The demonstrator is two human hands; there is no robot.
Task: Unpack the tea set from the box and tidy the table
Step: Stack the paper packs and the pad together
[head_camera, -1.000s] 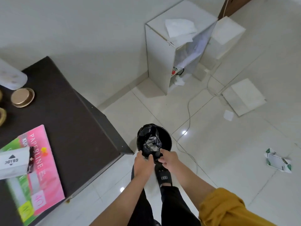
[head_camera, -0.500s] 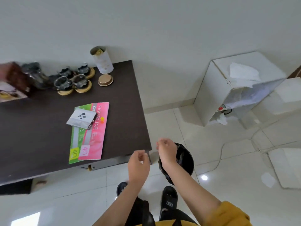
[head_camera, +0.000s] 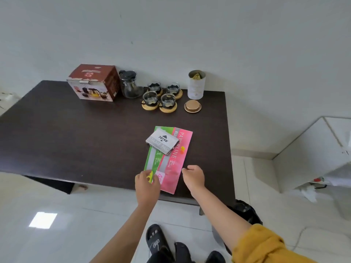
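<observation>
Tea set looks unpacked: jug and cups stand beside the box. Tidying remains; left hand touches the packets, right hand loosely curled, empty.

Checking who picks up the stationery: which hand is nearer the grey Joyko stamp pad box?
Left. The left hand rests on the paper packs below the grey Joyko stamp pad box; the right hand is off to their right.
</observation>
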